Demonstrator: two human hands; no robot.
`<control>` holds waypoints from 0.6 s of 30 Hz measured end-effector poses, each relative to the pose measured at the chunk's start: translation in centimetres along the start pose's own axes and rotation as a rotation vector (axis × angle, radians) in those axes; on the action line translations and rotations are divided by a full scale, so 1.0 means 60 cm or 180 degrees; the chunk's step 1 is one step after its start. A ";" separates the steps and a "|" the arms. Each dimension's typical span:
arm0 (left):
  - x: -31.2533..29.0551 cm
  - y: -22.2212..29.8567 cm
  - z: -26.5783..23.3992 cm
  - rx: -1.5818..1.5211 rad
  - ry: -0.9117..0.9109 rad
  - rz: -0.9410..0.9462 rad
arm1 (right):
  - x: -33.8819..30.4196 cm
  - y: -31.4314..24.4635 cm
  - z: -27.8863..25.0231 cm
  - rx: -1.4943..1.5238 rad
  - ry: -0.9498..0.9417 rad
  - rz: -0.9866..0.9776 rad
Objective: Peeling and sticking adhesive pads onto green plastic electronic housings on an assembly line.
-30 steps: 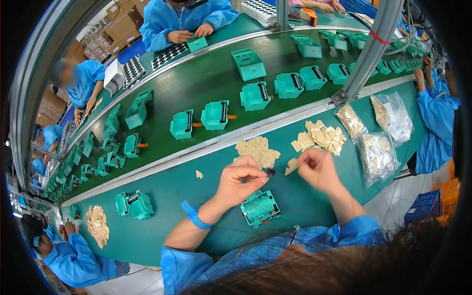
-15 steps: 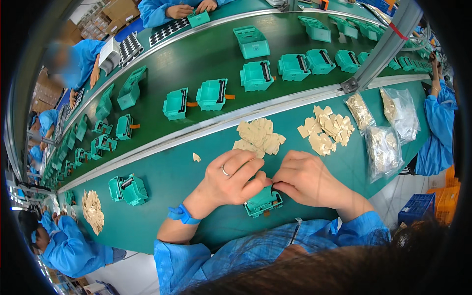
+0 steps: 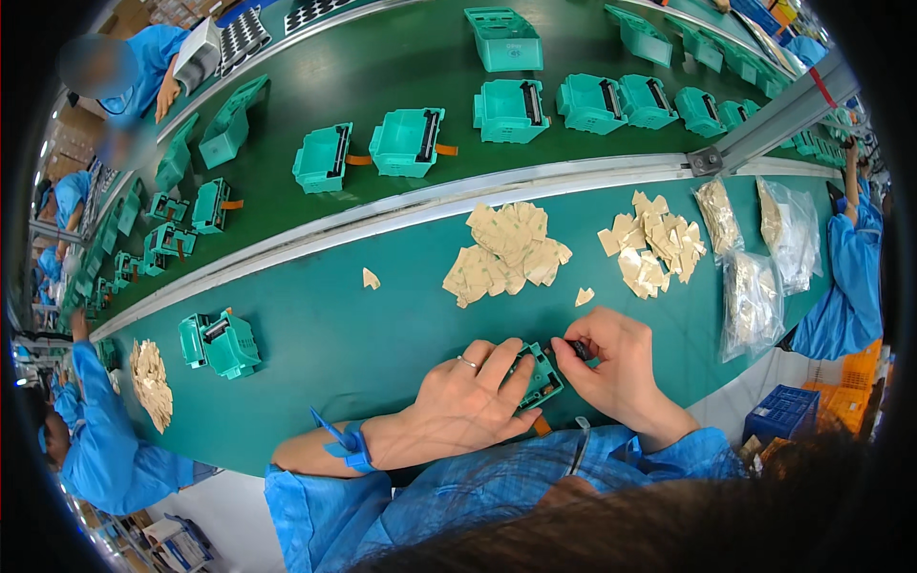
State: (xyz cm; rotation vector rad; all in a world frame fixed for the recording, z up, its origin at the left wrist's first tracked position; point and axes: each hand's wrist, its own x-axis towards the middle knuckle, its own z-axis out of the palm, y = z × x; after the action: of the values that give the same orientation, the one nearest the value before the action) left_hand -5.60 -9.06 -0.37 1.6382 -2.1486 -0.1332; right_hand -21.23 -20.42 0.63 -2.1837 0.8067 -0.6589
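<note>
Close to my body, my left hand point(image 3: 478, 396) is wrapped over a small green plastic housing point(image 3: 543, 380), holding it on its side of the bench. Part of the housing is hidden under the fingers, and an orange flat cable point(image 3: 542, 426) pokes out at its lower edge. Just right of the housing, my right hand point(image 3: 619, 368) pinches a small black part point(image 3: 580, 350) between thumb and fingers, apart from the housing. Beyond the hands lies a pile of tan paper-backed pieces point(image 3: 506, 250), with one loose piece point(image 3: 585, 297) nearer my right hand.
Another tan pile point(image 3: 653, 244) and clear bags point(image 3: 752, 306) lie to the right. A pair of green housings point(image 3: 220, 344) and a further pile point(image 3: 151, 387) are at left. Behind a metal rail point(image 3: 401, 207), a belt carries green housings point(image 3: 408, 141). A metal post point(image 3: 778, 119) rises at right.
My right hand has drawn away from the housing to the right with the black part. My left hand has turned and lowered over the housing. The loose tan piece now shows.
</note>
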 end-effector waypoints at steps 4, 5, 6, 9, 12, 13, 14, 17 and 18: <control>0.003 0.008 0.008 0.0196 0.0223 -0.0095 | -0.004 0.003 0.007 0.0032 -0.0081 0.0009; 0.003 0.008 0.009 0.0180 0.0212 -0.0102 | -0.004 0.003 0.007 0.0032 -0.0092 0.0027; 0.002 0.009 0.010 0.0233 0.0236 -0.0088 | -0.003 0.003 0.007 0.0022 -0.0086 -0.0016; 0.001 0.009 0.012 0.0315 0.0271 -0.0055 | -0.003 0.003 0.007 0.0009 -0.0094 -0.0059; 0.001 0.009 0.016 0.0362 0.0318 -0.0027 | -0.001 0.007 0.008 0.0007 -0.0096 -0.0099; 0.001 0.008 0.018 0.0379 0.0349 -0.0018 | 0.000 0.008 0.008 0.0008 -0.0086 -0.0133; 0.000 0.009 0.019 0.0376 0.0347 -0.0018 | 0.000 0.008 0.008 0.0008 -0.0086 -0.0130; 0.000 0.008 0.020 0.0404 0.0379 0.0001 | 0.000 0.008 0.009 -0.0003 -0.0108 -0.0130; 0.001 0.008 0.020 0.0412 0.0382 0.0011 | 0.000 0.008 0.009 -0.0016 -0.0111 -0.0125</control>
State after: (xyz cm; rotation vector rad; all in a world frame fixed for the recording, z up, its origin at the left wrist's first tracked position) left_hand -6.52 -9.18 -1.30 1.6683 -2.1072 0.1050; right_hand -21.03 -20.43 -0.06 -2.2144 0.7497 -0.6372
